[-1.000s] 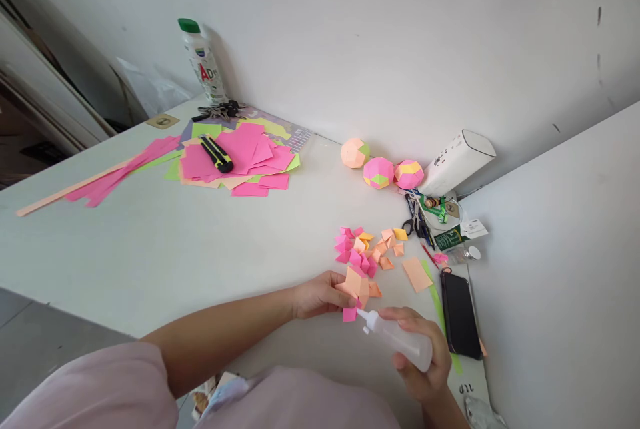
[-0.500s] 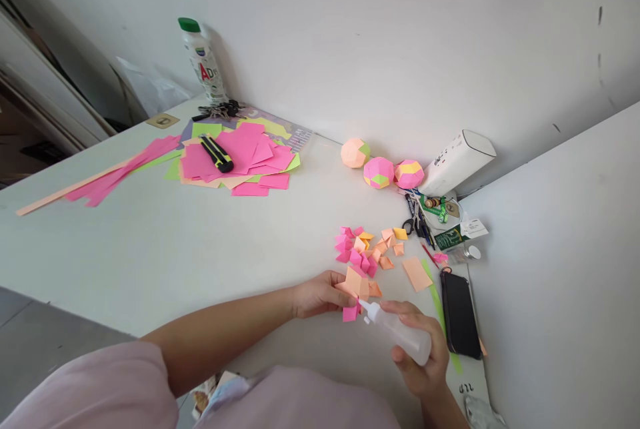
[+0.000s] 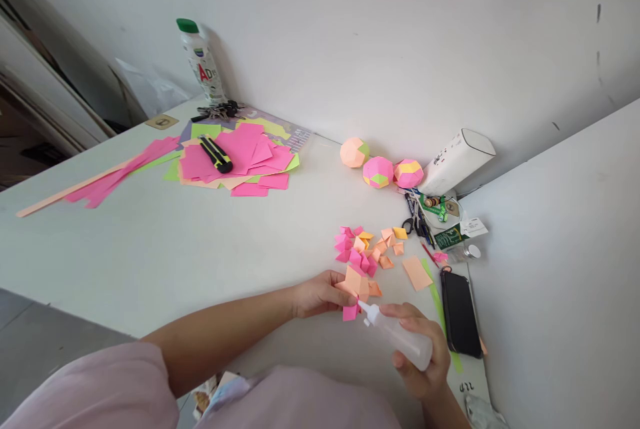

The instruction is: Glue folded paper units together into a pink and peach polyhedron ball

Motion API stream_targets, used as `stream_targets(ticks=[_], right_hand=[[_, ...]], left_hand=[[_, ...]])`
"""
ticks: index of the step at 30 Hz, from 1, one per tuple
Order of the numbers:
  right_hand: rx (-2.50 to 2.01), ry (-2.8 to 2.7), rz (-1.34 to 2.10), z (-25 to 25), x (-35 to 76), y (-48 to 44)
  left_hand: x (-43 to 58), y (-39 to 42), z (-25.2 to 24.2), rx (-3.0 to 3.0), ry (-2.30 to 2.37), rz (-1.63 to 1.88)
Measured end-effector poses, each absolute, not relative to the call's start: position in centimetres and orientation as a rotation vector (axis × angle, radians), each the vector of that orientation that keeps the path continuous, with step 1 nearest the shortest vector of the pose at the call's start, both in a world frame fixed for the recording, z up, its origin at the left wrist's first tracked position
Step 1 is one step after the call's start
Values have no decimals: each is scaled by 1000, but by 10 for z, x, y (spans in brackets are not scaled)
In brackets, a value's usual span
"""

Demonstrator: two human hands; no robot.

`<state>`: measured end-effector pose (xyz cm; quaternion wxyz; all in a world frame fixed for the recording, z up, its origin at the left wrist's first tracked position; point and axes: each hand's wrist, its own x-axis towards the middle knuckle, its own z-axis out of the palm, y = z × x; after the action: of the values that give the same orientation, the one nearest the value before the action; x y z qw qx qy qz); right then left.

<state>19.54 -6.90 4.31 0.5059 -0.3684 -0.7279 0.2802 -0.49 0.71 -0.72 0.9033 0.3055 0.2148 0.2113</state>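
My left hand pinches a folded paper assembly of orange and pink pieces just above the white table. In my right hand is a small clear glue bottle, fingers wrapped round it, with its white nozzle touching the pink piece at the assembly's lower edge. A heap of small folded pink and orange paper units lies just beyond my hands.
Three paper balls sit by the wall beside a white box. A black phone, scissors and small clutter lie at right. Pink paper sheets with a utility knife, keys and a white bottle are at the back left.
The glue bottle's nozzle moved up and left from below the assembly to touch its pink piece. My left hand stayed put.
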Motion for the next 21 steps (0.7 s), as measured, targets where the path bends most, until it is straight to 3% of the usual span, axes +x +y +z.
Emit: stream_targets(ticks=[21], right_hand=[[-873,-1737,719,41,197,-71]], left_hand=[[-5,7,-10,622,444,442]])
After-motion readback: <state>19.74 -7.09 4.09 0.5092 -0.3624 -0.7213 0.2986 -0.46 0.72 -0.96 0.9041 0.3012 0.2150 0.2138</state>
